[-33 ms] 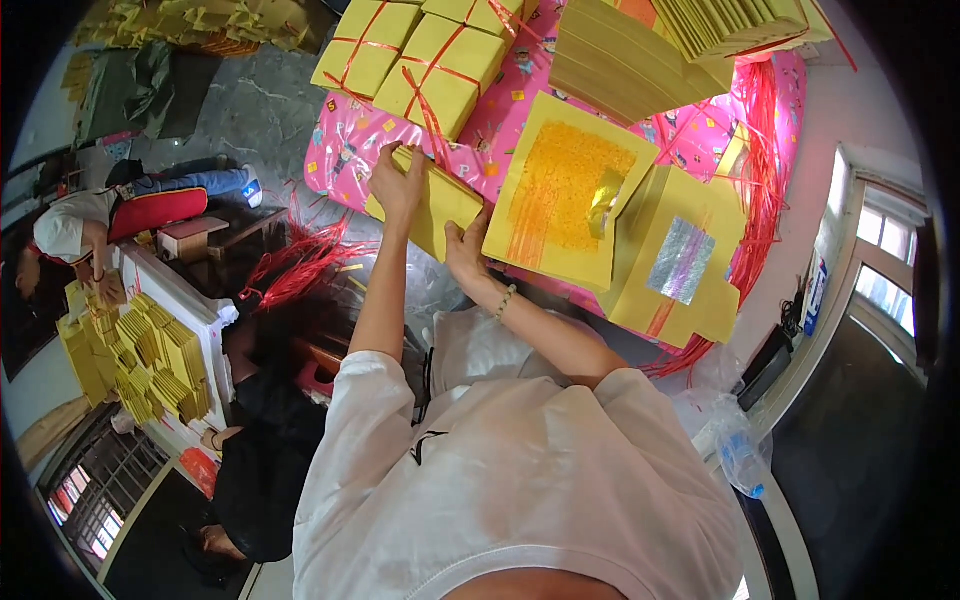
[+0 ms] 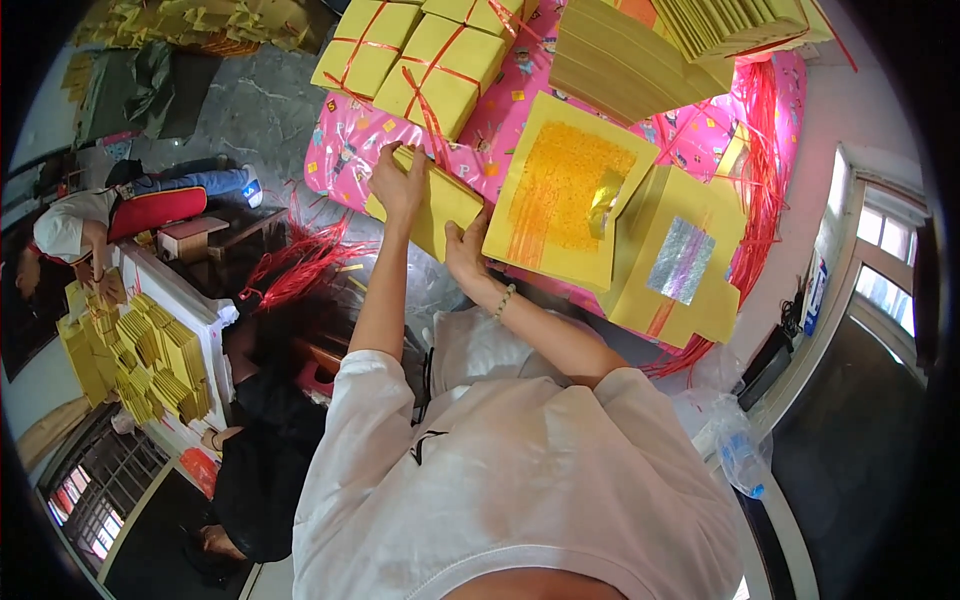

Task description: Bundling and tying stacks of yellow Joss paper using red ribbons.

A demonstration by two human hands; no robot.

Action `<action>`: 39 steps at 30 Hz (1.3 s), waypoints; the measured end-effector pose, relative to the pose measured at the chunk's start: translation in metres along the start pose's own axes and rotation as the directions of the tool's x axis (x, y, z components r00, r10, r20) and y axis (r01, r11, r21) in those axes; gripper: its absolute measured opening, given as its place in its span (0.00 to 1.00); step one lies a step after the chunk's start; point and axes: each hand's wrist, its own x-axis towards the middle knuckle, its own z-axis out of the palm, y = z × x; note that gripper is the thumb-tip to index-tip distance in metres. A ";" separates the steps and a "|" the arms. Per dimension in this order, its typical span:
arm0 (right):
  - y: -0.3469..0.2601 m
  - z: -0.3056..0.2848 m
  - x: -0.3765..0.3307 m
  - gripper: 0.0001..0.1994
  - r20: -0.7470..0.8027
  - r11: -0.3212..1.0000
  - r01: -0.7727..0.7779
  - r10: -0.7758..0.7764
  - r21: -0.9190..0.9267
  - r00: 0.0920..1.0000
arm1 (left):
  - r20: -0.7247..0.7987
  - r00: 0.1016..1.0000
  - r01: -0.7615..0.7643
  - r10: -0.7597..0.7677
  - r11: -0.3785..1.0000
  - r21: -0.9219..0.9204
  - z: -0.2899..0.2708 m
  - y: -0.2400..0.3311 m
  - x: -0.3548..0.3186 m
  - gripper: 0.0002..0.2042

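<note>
Fingers of both hands, left hand [image 2: 398, 185] and right hand [image 2: 466, 250], close around one yellow bundle [image 2: 432, 205] at the pink cloth's [image 2: 345, 150] edge. Two large yellow stacks [image 2: 620, 60] lie beyond, then two red-tied packs [image 2: 440, 75], one gold-foil sheet [image 2: 565, 195], one silver-foil sheet [image 2: 680, 255].

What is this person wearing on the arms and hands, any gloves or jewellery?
No gloves: the left hand and right hand are bare. The arms are uncovered from the short sleeves of a white T-shirt down. The right wrist carries a beaded bracelet of small pale beads. No watch or rings show.
</note>
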 end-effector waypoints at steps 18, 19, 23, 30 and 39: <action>-0.008 -0.003 -0.008 0.35 0.128 0.988 -0.133 0.122 0.078 0.984 | -0.017 0.869 -0.494 0.495 0.868 0.050 -0.003 -0.012 -0.060 0.30; -0.006 -0.003 -0.007 0.35 0.115 0.991 -0.043 0.029 0.123 0.993 | 0.009 0.868 -0.497 0.497 0.868 0.007 -0.001 -0.012 -0.057 0.31; -0.015 -0.029 -0.034 0.27 0.318 1.000 -0.025 0.028 -0.015 0.948 | 0.021 0.864 -0.504 0.504 0.860 0.087 0.006 -0.017 -0.058 0.32; -0.037 -0.109 -0.101 0.13 0.572 0.907 0.357 -0.417 0.221 0.706 | -0.001 0.858 -0.509 0.513 0.850 0.135 0.006 -0.018 -0.059 0.32; -0.078 -0.220 -0.091 0.08 0.215 0.460 0.780 -0.786 -0.424 0.580 | -0.020 0.837 -0.538 0.547 0.829 0.155 -0.018 -0.014 -0.067 0.30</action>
